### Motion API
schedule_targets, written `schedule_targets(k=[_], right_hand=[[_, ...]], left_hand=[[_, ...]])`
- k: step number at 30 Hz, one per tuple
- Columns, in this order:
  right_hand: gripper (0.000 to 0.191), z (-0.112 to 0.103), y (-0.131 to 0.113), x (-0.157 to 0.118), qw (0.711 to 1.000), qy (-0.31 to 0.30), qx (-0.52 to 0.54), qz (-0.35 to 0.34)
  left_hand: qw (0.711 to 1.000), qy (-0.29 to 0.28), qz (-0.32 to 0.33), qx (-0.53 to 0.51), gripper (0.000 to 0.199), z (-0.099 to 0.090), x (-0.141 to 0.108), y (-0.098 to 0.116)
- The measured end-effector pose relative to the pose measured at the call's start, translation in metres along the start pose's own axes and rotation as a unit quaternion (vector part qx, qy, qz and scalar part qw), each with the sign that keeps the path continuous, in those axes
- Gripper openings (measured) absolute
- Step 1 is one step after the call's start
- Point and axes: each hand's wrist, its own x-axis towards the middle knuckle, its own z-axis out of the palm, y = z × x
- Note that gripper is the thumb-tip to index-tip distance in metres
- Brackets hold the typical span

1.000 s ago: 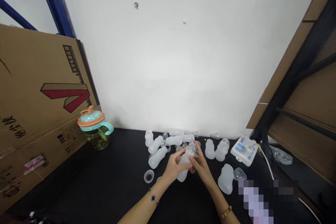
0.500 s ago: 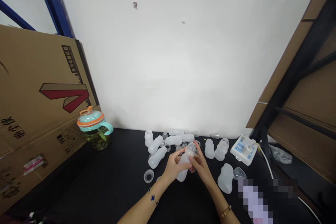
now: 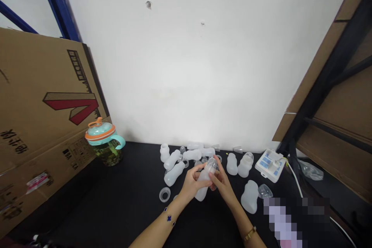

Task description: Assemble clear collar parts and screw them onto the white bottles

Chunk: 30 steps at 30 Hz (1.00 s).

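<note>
Between my hands, a frosted white baby bottle (image 3: 201,193) with a clear cap is held tilted above the black table. My left hand (image 3: 192,183) wraps round the bottle's body from the left. On the other side, my right hand (image 3: 221,182) grips it near the collar, its index finger reaching up beside the clear cap (image 3: 212,164). Behind the hands lie several loose white bottles (image 3: 175,173), along with clear caps and rings that are partly hidden. A white collar ring (image 3: 164,194) lies to the left of my left forearm.
At the right stand a capped bottle (image 3: 244,167) and a white power strip (image 3: 270,166) with a cable. Another bottle (image 3: 249,197) and a clear cap (image 3: 265,191) lie nearer. A tea jug (image 3: 106,143) stands left by a cardboard box (image 3: 49,124). A white wall (image 3: 186,66) rises behind.
Both hands keep nearly the same hold on the bottle. Only a very slight shift of the whole view shows.
</note>
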Motion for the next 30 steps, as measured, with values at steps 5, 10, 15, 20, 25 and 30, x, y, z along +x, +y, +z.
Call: schedule_targets(k=[5,10,15,20,25,30], right_hand=[[0.096,-0.001,0.002,0.000,1.000,-0.004,-0.009,0.004],[0.096,-0.005,0.002,0.001,1.000,-0.019,-0.017,0.010],[0.090,-0.009,0.005,0.003,0.999,-0.034,-0.014,0.014],[0.098,-0.009,0.007,0.004,0.998,-0.059,0.000,0.008],[0.122,-0.007,0.005,0.002,0.996,-0.088,0.019,0.010],[0.126,-0.006,0.006,0.004,0.995,-0.084,0.043,0.022]], left_hand=[[1.000,0.012,0.005,0.012,0.067,-0.001,0.000,-0.001],[1.000,-0.015,0.014,-0.004,0.060,-0.002,0.000,-0.005],[1.000,-0.015,0.014,-0.013,0.081,-0.003,0.001,-0.011],[1.000,-0.003,-0.010,-0.018,0.095,-0.003,0.003,-0.011],[0.999,0.019,-0.027,-0.017,0.093,-0.007,0.006,-0.012],[0.999,0.022,-0.038,-0.025,0.094,-0.006,0.005,-0.010]])
